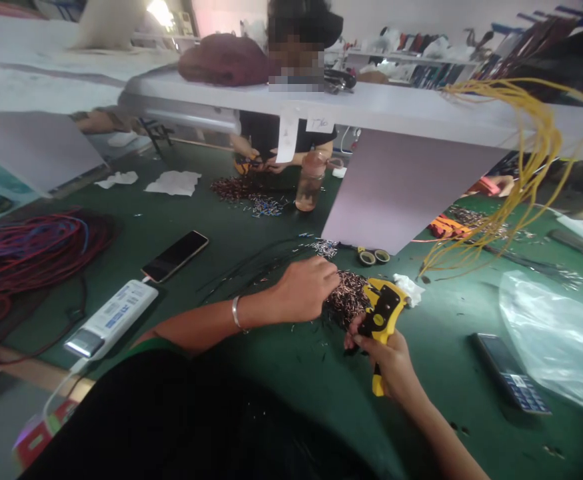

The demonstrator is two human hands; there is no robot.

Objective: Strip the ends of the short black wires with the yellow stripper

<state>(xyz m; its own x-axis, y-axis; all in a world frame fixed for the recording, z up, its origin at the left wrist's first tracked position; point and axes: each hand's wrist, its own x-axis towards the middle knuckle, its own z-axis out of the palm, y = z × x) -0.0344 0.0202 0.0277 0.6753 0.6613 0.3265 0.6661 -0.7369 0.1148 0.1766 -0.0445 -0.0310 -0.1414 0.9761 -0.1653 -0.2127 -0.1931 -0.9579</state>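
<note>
My right hand point(396, 363) is wrapped round the handles of a yellow and black wire stripper point(385, 308), its head pointing away from me. Beside the tool's jaws lies a dense pile of short wire pieces with bare copper ends point(348, 297). My left hand point(308, 288), with a silver bracelet at the wrist, is closed at the left edge of this pile. Its fingertips are turned away, so what they hold is hidden. Thin black wires point(251, 267) lie on the green table beyond my left forearm.
A power bank point(116, 317) and a phone point(176, 255) lie to the left, near coiled red wires point(36, 257). Rightward are a keypad phone point(511, 373), a plastic bag point(561, 333) and hanging yellow wires point(536, 153). A bottle point(311, 183) stands before a co-worker opposite, below a shelf point(396, 107).
</note>
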